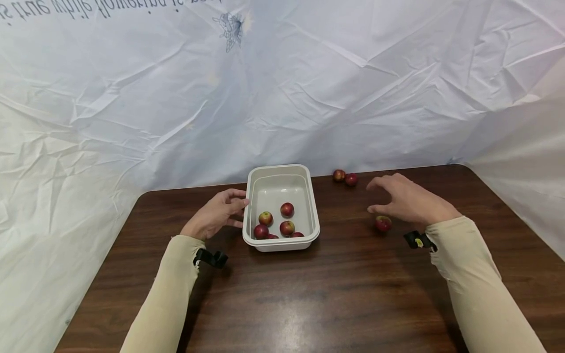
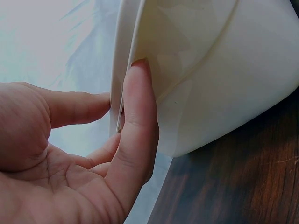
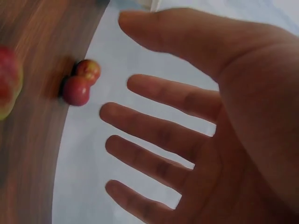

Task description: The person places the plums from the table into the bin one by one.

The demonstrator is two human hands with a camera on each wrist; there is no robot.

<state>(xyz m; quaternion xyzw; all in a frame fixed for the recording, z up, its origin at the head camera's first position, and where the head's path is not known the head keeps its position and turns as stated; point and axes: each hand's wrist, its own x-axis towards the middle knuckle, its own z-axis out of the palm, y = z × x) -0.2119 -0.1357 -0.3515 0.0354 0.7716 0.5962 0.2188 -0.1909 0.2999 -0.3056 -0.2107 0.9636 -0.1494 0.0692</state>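
White plastic forms the container (image 1: 284, 247) that stands on the left of the wooden table (image 1: 282, 299), with small apples (image 1: 287, 210) gathered toward its near end; six can be made out, some partly hidden by the near wall. At its left side the left hand (image 1: 217, 212) holds the rim, thumb above the edge and a finger bent along the outer wall, though how firmly it presses cannot be told. To the right, the right hand (image 1: 408, 201) hangs over the table with fingers spread wide and the thumb well apart from them; its palm has hold of nothing. Just to the near side of that thumb lies a single loose apple (image 1: 383, 223), which looks untouched. Farther off, a pair of apples (image 1: 345, 177) rests close together by the far edge, in front of the white cloth (image 1: 282, 98).

The step in hand seems to be a reach for one of the loose fruits while the left hand steadies the container. Which one is meant cannot be told. Next, a pick would call for lowering the right hand and closing its fingers round one fruit, then a carry leftward over the container's right rim.
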